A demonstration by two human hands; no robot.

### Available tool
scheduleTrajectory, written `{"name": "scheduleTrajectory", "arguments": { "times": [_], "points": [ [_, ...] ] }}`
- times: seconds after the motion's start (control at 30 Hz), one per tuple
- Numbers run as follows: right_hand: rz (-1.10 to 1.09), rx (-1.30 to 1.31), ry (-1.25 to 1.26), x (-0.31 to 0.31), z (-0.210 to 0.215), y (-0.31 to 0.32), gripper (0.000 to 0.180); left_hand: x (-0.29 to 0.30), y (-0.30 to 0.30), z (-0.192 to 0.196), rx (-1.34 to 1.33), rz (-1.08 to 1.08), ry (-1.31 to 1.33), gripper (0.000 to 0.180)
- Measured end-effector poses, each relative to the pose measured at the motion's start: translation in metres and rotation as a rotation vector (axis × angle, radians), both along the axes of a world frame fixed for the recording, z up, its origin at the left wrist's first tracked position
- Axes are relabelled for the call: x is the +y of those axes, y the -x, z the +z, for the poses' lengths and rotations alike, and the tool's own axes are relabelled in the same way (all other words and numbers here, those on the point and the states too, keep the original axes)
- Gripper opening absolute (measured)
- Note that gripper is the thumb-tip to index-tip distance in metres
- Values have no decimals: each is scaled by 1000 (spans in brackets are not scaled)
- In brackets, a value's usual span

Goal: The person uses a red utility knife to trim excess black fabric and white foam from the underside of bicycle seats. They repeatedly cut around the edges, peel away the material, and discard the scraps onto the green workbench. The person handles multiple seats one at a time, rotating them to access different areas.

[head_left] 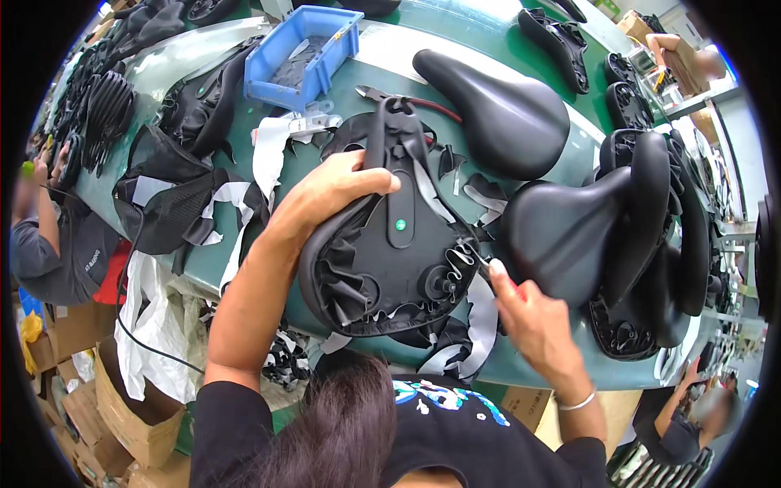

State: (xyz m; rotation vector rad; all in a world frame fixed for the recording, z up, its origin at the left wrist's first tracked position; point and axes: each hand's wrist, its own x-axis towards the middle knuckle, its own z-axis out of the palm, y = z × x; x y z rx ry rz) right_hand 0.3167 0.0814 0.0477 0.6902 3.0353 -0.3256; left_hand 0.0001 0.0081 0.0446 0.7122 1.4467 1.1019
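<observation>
An upturned black bicycle saddle (382, 268) lies before me, its cover gathered in folds along the inner rim. My left hand (342, 189) grips it near the narrow nose, thumb across the underside. At the saddle's right edge, my right hand (533, 325) is closed around a small hand tool (482, 267) with a bit of red at its grip. The tool's tip meets the folded cover edge; its exact kind is hidden by my fingers. Cut strips of black and white material (482, 313) lie under and beside the saddle.
Beyond the nose lies a red-handled cutting tool (374, 94). A blue bin (303, 57) stands at the back left. Finished-looking saddles (504, 114) and a saddle stack (651, 236) crowd the right; black covers (163, 195) lie left. Other people work on both sides.
</observation>
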Motion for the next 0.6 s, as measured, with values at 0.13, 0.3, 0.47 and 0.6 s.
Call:
{"name": "scheduleTrajectory", "arguments": {
  "times": [0.13,0.3,0.47,0.6],
  "points": [
    [-244,180,177,-60,-19,5,64,-37,-17,-17,2,242,29,36],
    [-395,377,432,-76,-9,-8,63,-72,-36,-21,-119,423,-50,37],
    [-121,696,449,-19,-10,67,66,-84,-50,-14,-124,494,-94,40],
    [-532,712,693,17,1,68,61,-104,-56,-39,823,702,-38,59]
  ]
}}
